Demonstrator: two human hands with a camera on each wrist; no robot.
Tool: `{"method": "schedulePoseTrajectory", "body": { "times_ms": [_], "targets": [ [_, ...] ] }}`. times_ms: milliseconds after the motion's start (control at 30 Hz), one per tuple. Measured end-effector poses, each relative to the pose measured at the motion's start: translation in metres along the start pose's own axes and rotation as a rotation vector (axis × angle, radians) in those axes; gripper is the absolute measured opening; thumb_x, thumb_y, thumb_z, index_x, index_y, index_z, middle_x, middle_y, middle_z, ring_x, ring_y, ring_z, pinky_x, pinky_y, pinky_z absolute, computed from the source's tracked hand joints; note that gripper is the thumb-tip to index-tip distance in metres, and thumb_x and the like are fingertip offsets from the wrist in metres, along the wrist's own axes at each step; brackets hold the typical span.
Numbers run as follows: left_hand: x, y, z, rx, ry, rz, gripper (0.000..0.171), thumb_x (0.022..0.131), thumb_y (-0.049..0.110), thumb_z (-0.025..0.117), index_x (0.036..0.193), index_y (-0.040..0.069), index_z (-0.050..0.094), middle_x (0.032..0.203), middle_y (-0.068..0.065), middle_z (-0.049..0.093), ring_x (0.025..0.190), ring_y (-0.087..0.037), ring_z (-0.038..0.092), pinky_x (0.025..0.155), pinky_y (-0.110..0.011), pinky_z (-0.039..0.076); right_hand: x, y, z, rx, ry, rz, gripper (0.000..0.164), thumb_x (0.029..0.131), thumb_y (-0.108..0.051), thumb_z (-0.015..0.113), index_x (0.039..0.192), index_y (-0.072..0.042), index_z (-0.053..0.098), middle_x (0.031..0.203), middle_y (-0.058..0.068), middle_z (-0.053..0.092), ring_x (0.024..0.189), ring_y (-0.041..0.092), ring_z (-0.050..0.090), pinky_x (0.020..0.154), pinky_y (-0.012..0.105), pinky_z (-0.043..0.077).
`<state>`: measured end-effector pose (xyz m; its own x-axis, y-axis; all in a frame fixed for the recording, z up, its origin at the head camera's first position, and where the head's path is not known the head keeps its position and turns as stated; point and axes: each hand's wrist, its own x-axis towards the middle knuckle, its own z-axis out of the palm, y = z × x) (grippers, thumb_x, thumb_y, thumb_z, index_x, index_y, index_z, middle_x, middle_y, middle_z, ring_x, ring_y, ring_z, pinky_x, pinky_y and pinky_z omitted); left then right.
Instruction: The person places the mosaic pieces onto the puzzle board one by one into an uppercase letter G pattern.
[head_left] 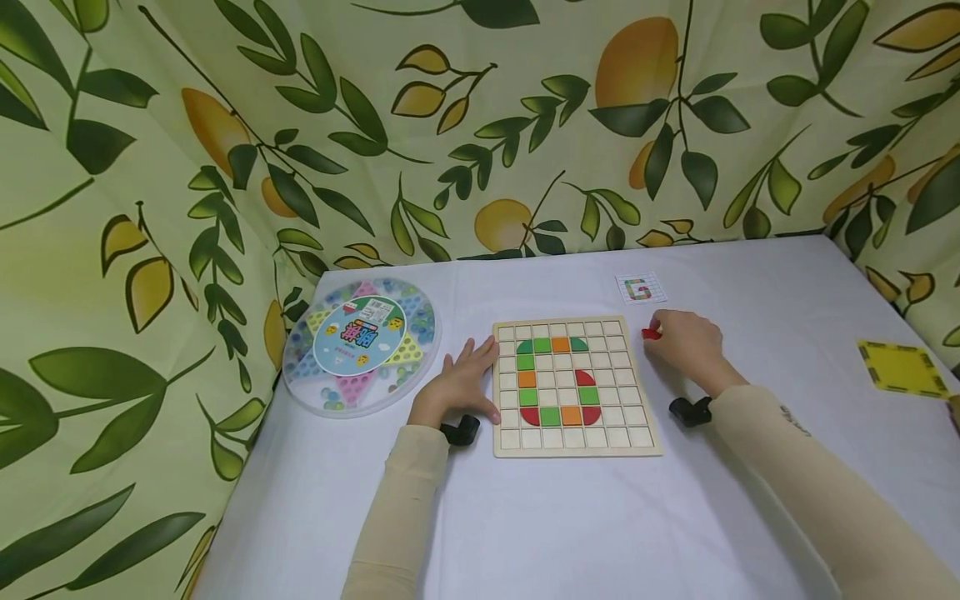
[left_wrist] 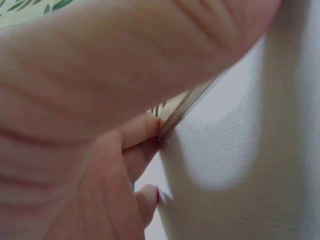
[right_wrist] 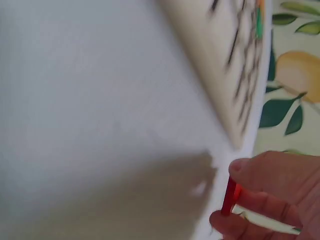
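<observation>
A wooden grid board (head_left: 622, 417) lies on the white table, with green, orange and red tiles set in its squares as a letter G. My left hand (head_left: 459, 385) rests at the board's left edge, fingers spread and fingertips against the rim; the left wrist view shows the fingertips (left_wrist: 150, 125) at the board's side. To the right of the board, my right hand (head_left: 686, 346) pinches a small red tile (head_left: 651, 333) between thumb and fingers. In the right wrist view the red tile (right_wrist: 230, 196) is seen edge-on, off the board's corner.
A small printed card (head_left: 641, 288) with a G pattern lies behind the board. At the left stands a round clear-lidded game box (head_left: 360, 346) with marbles inside. A yellow flat frame (head_left: 902, 368) lies far right. A patterned curtain (head_left: 450, 125) closes off the back.
</observation>
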<state>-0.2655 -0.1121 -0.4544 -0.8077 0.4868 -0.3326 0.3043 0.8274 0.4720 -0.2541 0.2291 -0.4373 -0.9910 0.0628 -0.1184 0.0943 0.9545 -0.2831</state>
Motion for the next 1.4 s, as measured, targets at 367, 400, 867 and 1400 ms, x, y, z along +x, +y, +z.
{"method": "schedulePoseTrajectory", "body": {
  "times_ms": [367, 400, 867, 1400],
  "targets": [
    [0.000, 0.000, 0.001, 0.001, 0.006, -0.006, 0.126, 0.050, 0.037, 0.089, 0.149, 0.019, 0.013, 0.155, 0.007, 0.002, 0.141, -0.022, -0.009, 0.108, -0.057, -0.005, -0.013, -0.056, 0.006, 0.049, -0.030, -0.348, 0.024, 0.078, -0.013, 0.072, 0.100, -0.006, 0.069, 0.089, 0.006, 0.064, 0.079, 0.022, 0.055, 0.068, 0.037, 0.046],
    [0.000, 0.001, 0.001, 0.000, 0.006, -0.003, 0.126, 0.050, 0.037, 0.089, 0.149, 0.019, 0.013, 0.155, 0.007, 0.002, 0.141, -0.022, -0.009, 0.108, -0.057, -0.005, -0.015, -0.060, 0.008, 0.049, -0.027, -0.381, 0.023, 0.078, -0.012, 0.072, 0.100, -0.007, 0.069, 0.089, 0.005, 0.063, 0.079, 0.021, 0.055, 0.068, 0.036, 0.047],
    [0.001, 0.003, 0.001, -0.009, 0.001, 0.002, 0.126, 0.049, 0.038, 0.089, 0.149, 0.019, 0.014, 0.155, 0.007, 0.002, 0.141, -0.022, -0.010, 0.108, -0.056, -0.005, -0.026, -0.083, 0.031, -0.028, -0.006, -0.649, 0.014, 0.075, -0.008, 0.074, 0.086, -0.015, 0.071, 0.079, -0.006, 0.059, 0.071, 0.012, 0.050, 0.062, 0.029, 0.043],
    [-0.002, 0.003, 0.002, -0.009, -0.002, 0.007, 0.126, 0.050, 0.035, 0.089, 0.149, 0.018, 0.013, 0.155, 0.007, 0.002, 0.141, -0.023, -0.009, 0.108, -0.057, -0.005, -0.029, -0.083, 0.033, -0.057, -0.016, -0.652, 0.017, 0.074, -0.011, 0.076, 0.091, -0.014, 0.073, 0.083, -0.003, 0.058, 0.074, 0.014, 0.054, 0.058, 0.028, 0.042]
  ]
}}
